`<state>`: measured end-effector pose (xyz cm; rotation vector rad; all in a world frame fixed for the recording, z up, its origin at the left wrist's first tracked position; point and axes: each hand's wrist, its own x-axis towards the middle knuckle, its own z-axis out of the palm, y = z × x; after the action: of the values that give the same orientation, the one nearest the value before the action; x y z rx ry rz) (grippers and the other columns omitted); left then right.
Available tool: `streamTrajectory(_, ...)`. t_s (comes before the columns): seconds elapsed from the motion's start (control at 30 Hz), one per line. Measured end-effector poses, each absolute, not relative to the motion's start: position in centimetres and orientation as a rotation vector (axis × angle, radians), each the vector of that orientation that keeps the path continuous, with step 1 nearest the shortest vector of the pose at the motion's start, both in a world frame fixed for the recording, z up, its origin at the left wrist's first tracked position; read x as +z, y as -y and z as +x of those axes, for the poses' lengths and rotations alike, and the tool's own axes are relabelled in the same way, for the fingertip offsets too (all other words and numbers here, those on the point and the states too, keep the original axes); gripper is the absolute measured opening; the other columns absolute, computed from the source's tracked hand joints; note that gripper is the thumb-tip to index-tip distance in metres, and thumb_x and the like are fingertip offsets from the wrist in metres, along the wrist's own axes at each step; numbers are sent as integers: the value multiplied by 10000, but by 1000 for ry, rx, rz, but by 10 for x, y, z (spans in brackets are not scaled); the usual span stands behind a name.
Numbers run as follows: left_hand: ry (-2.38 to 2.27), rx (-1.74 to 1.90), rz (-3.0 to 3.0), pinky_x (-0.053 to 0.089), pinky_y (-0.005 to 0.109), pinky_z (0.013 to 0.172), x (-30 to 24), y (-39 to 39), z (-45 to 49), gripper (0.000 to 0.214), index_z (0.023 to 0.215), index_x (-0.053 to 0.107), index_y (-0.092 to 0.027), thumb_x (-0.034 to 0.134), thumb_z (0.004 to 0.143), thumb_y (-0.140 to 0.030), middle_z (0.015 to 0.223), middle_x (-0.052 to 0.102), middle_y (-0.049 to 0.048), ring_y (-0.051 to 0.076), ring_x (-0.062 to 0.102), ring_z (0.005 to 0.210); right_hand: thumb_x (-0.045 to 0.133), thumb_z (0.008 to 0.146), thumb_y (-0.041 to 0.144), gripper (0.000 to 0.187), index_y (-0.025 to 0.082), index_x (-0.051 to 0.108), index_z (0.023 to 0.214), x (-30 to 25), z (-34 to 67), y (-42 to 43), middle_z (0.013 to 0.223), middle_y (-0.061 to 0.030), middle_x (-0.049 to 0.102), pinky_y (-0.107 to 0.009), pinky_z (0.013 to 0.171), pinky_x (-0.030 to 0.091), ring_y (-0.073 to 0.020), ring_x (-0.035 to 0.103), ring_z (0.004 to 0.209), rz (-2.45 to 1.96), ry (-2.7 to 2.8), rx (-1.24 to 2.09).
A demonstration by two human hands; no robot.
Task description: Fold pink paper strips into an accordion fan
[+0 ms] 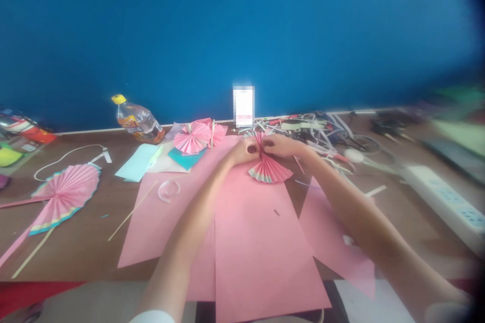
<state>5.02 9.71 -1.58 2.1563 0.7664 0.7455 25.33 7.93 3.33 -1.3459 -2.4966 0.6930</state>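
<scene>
A pleated pink paper fan [270, 170] with pale green edging is pinched at its middle, its folds spreading out above and below. My left hand [244, 151] closes on it from the left, and my right hand [281, 145] grips the same spot from the right. Beneath them lie large sheets of pink paper [261, 252]. Left of my hands rest round pink paper rosettes [192, 137]. A finished-looking pink fan [64, 194] with blue and yellow edging and a thin stick lies at the far left.
Behind the hands a heap of paper strips [314, 126] runs along the blue wall. A drink bottle [140, 121] leans at the back left. Light blue paper [137, 162], a clear tape ring [168, 191] and a thin stick [132, 211] lie left; a power strip [445, 202] lies right.
</scene>
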Motion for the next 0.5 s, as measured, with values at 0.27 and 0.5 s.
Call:
streamTrajectory(0.27,-778,739,2172,432,258,657,-9,-97,50,195,742,639,-133,563,829,-290,731,628,30,140,563,717,504,761,257,121,184,599,779,29,255,-81,756,-12,626,-260,657,364,-147,524,702,-1238,2458,848)
streamTrajectory(0.5,-757,751,2159,437,257,679,-16,-103,52,104,746,649,-125,576,784,-188,748,649,31,143,576,738,513,748,253,147,183,629,803,28,256,-82,776,-11,641,-256,668,377,-148,542,721,-1231,2430,862)
